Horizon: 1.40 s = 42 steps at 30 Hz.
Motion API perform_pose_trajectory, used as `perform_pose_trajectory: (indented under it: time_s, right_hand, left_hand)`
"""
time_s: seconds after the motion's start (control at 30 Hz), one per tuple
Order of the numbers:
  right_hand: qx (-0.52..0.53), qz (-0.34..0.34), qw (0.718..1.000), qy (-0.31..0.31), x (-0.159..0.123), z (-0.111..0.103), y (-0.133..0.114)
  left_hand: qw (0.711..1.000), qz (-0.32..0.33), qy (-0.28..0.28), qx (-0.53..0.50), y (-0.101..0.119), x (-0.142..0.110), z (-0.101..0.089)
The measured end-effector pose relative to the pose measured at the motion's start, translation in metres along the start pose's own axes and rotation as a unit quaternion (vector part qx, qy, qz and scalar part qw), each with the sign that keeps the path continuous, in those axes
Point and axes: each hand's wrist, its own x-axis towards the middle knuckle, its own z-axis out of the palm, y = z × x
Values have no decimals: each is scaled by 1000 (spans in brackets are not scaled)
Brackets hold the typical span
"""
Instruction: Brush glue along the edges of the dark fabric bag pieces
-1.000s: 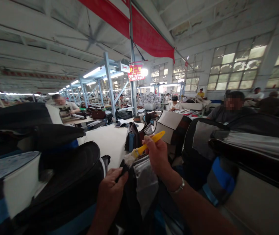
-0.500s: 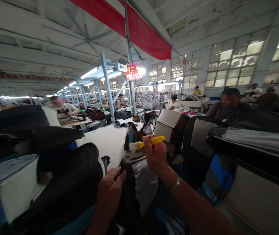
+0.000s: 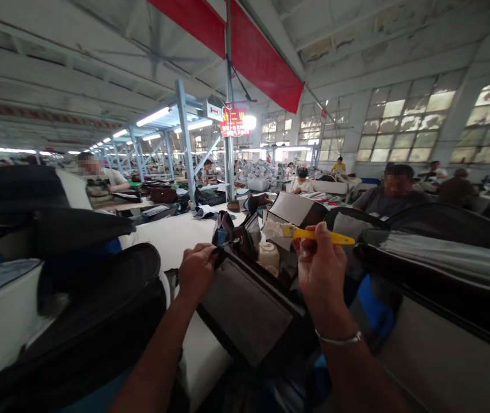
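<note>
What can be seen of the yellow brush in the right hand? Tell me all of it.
The brush has a flat, glossy yellow plastic handle narrowing to a point at its far end, and a short tuft of whitish, matted bristles. It lies almost level, bristles pointing left, pinched between the thumb and fingers of the right hand. Whether the bristles touch the pale panel behind them cannot be told.

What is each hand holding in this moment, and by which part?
The right hand holds a yellow-handled brush by its handle; the left hand holds a dark bag by its upper edge.
</note>
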Motion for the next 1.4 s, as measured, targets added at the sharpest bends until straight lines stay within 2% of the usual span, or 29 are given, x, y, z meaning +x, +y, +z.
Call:
perform_pose_trajectory:
  time_s: [0.13,0.2,0.27,0.37,0.47,0.57,0.63,0.7,0.77,0.93,1.03,1.1,1.13,1.23,1.3,1.33,1.4]
  right_hand:
    - [26,117,992,40,-5,-23,31]
    - [46,187,979,62,-6,-34,51]
    - [62,259,961,73,-7,-44,71]
    - [70,346,934,59,-14,-56,96]
    - [76,408,909,43,-28,-63,113]
    - [73,437,896,28,-46,-64,122]
    - [65,437,897,16,-54,-61,122]
    - [54,424,904,3,-56,-57,118]
    - [40,396,917,-8,-50,-50,108]
    - [-3,254,967,-24,-25,-21,61]
    - [-72,137,980,-126,-27,0,39]
    - [-148,80,957,-236,-36,11,36]
    - [-193,60,935,-292,-40,14,38]
    - [-352,-41,828,-435,-44,20,47]
    - [-422,-118,770,-463,-41,21,49]
    - [-436,-143,762,-457,-39,22,48]
    - [-422,-152,780,-437,-38,22,43]
  left_hand:
    - [989,-144,21,-28,-47,-1,50]
    - [979,-192,45,-55,-58,-8,64]
    - [972,-208,63,-93,-57,-22,70]
    - [969,-182,56,-157,-40,-67,69]
    - [975,-116,20,-189,-19,-133,69]
    - [990,-39,23,-131,-8,-187,78]
    - [992,-41,44,-114,-6,-204,85]
    - [987,-71,37,-137,-5,-205,86]
    - [981,-83,-6,-175,-5,-193,79]
    - [969,-63,-74,-228,-1,-152,36]
    - [963,-62,-110,-240,1,-137,14]
    - [958,-59,-130,-247,4,-133,4]
    - [956,-58,-137,-251,5,-132,1]
    - [949,-63,-153,-267,8,-134,-3]
    - [941,-82,-163,-284,8,-136,-5]
    - [937,-94,-167,-292,7,-137,-6]
    - [927,-113,-176,-312,5,-138,-7]
